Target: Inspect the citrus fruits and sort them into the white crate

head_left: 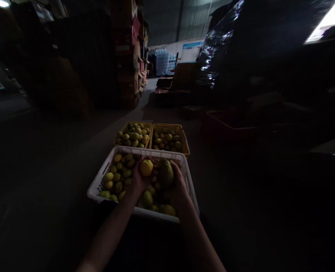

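Observation:
A white plastic crate (98, 184) holds many yellow and green oval fruits, which look like mangoes; the dim light hides their exact kind. Above its middle, my left hand (139, 180) is closed around a rounded yellow fruit (146, 168). My right hand (180, 186) grips a larger dark green fruit (166, 173) by its right side, a short way from the first. Below the two hands lie more fruits, among them a green one (147, 199) near the front wall. My wrists hide part of the crate's contents.
Beyond the white crate stand two yellow crates side by side, the left crate (151, 130) heaped with fruit and the right crate (186, 145) less full. Stacked cardboard boxes (126, 71) rise at the back left. A dark red crate (221, 122) sits to the right, beneath shiny plastic wrapping (212, 49).

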`<state>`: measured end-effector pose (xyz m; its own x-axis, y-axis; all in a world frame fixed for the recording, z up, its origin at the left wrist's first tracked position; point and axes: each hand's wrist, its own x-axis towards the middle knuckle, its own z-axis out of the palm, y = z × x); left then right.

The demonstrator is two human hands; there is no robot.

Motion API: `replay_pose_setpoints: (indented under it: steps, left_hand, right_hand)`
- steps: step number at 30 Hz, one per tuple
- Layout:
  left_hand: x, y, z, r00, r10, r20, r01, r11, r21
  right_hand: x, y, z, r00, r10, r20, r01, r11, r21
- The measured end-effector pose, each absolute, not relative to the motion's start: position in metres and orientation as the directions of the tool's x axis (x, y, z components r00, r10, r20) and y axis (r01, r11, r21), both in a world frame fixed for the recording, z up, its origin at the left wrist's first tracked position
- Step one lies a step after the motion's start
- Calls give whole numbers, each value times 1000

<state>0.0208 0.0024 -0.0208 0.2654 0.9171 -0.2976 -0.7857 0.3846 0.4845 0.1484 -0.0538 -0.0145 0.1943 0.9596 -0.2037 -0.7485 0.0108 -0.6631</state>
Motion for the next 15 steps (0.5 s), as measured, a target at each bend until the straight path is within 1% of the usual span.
replay_pose_setpoints:
  steps: [4,6,8,11,13,15]
  left_hand:
    - [25,0,-6,311,889,-336,-834,425,352]
    - [25,1,-5,347,872,-344,-843,451,294]
    - [23,4,-6,368,867,-335,-851,459,253]
    - [18,6,-8,362,881,-304,-866,439,241]
    - [15,6,-7,338,895,-290,-872,414,260]
    - [13,6,-6,301,909,-290,-868,387,311]
  right_hand:
    - [143,-31,-14,86,910,-405,-801,-178,-571]
    - [141,-22,-13,57,892,-448,-818,-216,-534]
    - [140,-19,-14,47,886,-460,-827,-224,-515]
    - [139,-20,-16,37,877,-479,-837,-235,-495]
    - [140,-22,-18,78,900,-428,-838,-174,-518]
    - [141,-25,-19,149,928,-342,-835,-67,-546]
